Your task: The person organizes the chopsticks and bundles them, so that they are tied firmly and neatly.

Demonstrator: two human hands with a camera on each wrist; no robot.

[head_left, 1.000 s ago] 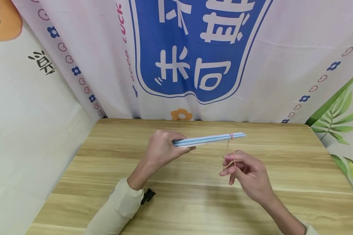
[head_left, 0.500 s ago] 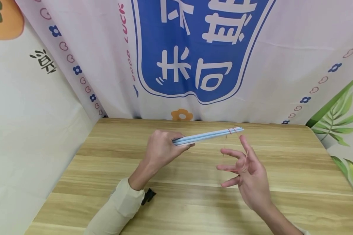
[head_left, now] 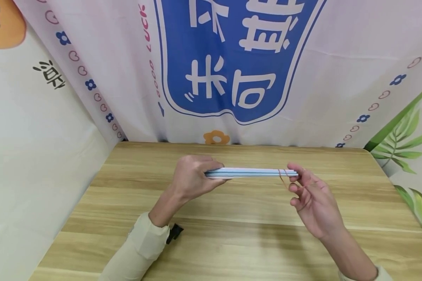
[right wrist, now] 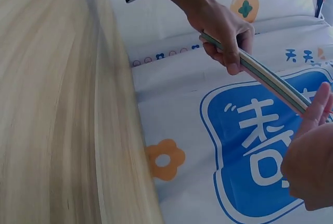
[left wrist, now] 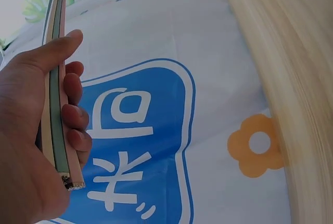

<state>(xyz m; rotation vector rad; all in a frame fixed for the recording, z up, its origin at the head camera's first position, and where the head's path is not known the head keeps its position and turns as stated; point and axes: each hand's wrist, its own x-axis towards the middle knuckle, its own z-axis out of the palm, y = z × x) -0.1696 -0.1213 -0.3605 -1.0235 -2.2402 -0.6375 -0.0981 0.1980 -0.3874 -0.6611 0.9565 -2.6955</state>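
Pale blue sticks [head_left: 246, 172] in our left hand [head_left: 195, 177], a red band [head_left: 281, 177] near their far end.
We hold them above the table [head_left: 214, 242], hands apart: our left clamps one end, while our right hand [head_left: 314, 203], fingers bent, holds the band's loop by the tips. To work it well, we should probably grip firmly on the left, line the tips up, and stretch the loop wide enough to clear them.
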